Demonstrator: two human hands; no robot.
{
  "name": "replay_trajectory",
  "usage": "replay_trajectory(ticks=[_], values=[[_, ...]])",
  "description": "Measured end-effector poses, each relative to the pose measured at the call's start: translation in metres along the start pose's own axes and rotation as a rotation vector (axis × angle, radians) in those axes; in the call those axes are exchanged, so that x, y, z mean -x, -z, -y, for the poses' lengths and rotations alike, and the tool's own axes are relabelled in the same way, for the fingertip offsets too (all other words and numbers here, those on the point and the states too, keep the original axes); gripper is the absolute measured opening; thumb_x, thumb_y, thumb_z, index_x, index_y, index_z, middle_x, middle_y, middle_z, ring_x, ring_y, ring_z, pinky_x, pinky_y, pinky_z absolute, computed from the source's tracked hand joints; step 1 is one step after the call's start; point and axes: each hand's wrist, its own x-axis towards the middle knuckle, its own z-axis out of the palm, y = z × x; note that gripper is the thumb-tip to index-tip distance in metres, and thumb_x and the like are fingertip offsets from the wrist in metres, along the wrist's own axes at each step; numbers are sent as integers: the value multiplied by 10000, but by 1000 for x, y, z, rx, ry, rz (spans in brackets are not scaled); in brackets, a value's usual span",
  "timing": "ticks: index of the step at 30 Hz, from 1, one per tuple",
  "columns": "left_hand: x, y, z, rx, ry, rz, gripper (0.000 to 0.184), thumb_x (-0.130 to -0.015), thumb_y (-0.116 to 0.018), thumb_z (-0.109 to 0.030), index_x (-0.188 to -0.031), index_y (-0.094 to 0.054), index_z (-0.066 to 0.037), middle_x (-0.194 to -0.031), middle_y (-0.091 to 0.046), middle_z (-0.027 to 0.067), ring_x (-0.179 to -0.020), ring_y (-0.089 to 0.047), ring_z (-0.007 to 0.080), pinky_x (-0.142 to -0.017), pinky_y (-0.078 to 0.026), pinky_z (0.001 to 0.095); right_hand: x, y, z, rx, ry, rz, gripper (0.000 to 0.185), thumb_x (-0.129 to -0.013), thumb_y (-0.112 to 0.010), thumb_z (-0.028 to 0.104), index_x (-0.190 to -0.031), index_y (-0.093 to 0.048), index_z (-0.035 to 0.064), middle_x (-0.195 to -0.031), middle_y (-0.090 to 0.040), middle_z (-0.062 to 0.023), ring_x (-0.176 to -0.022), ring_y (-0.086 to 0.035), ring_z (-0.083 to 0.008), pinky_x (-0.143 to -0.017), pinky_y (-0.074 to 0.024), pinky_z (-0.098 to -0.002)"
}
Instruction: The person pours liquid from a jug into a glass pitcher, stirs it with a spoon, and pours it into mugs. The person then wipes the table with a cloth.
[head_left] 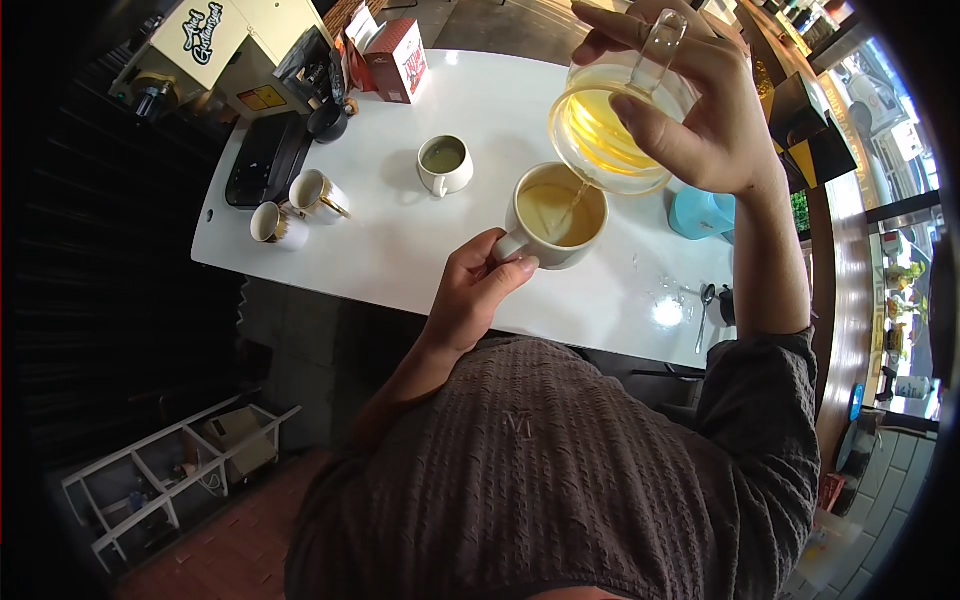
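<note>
- Head view, watched from my distant post: the left hand (480, 288) is clenched on the handle of the big cup (570, 255), its thumb pressed along the top.
- My right hand (712, 125) grasps the glass pitcher (595, 125) high up, thumb against its side and the clear glass handle (662, 55) between fingers and palm; I cannot tell how the fingers close on the far side.
- I see the pitcher tilted over the big cup, yellow liquid (585, 115) gathered in it, and a thin stream (575, 205) falling from its lip into the cup.
- The big cup sits near the middle of my view, over the white table (380, 245); pale yellowish liquid (545, 215) lies inside. From this angle I cannot tell whether its base touches the tabletop.
- Left of it, well apart, I have the small white cup (445, 180) standing upright with greenish liquid in it.
- Farther left stand two gold-trimmed mugs: the larger mug (318, 195) and, just beside it, the smaller mug (285, 232).
- Behind those mugs I make out a flat black device (265, 165) near the table's left edge, and a red-and-white box (397, 62) at the back.
- Beyond the pitcher, toward the right edge, I find a light-blue container (698, 213), partly hidden by the right arm, and a spoon (704, 315) lying nearer the body.
</note>
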Motion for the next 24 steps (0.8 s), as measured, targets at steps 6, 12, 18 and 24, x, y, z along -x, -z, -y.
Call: replay_trajectory(ticks=[6,12,18,24], values=[[-3,3,2,9,4,13,61,-816,-557,-56,-814,-501,-80,-694,-406,-64,-601,-327,31,-548,-264,201,2,-3,-3,-75,40,-78,495,-704,-642,368,-931,-686,-70,-831,-696,-107,-724,-599,-226,-761,-453,-351],[-4,6,5,42,1,23,91,-801,-537,-23,-788,-478,-90,-696,-385,-71,-610,-332,32,-550,-263,201,9,-13,-16,-138,28,-145,547,-696,-643,369,-983,-667,-96,-847,-695,-119,-747,-607,-242,-776,-461,-358],[-3,7,5,35,12,42,102,-793,-525,-15,-776,-463,-94,-690,-382,-66,-603,-328,34,-544,-262,202,7,-6,1,18,-48,-66,555,-696,-640,369,-994,-663,-99,-857,-694,-122,-769,-614,-252,-784,-463,-357],[-1,8,6,36,27,64,85,-786,-506,-18,-771,-457,-86,-678,-383,-57,-595,-326,35,-540,-257,201,10,0,-4,31,3,16,500,-694,-644,362,-937,-678,-73,-866,-694,-118,-767,-618,-243,-810,-451,-360]])
